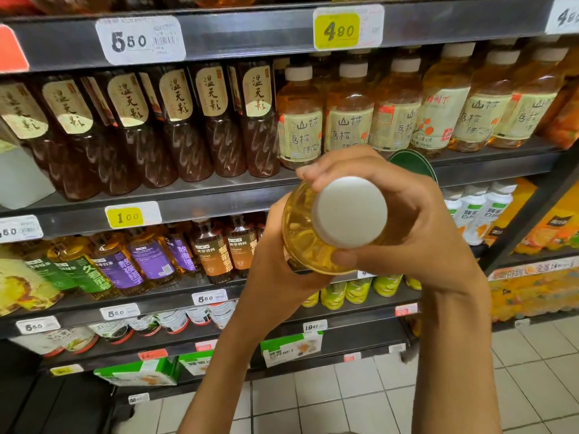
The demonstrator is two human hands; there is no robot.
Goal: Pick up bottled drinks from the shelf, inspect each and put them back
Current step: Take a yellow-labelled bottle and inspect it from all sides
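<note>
Two hands clasp one amber bottle (305,236) in mid-air before the shelf (219,195), white cap (349,212) toward the camera: left hand (279,264) cupped under its body, right hand (407,220) curled round its shoulder; behind stand shelved rows of dark bottles (175,126) and pale-labelled bottles (398,104).

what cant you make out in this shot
Head view only:
- Held bottle: label hidden; its white cap points at the camera, and left hand and right hand cover its sides.
- Green sign: mostly behind the right hand.
- Price tag: cut off by the right edge.
</note>
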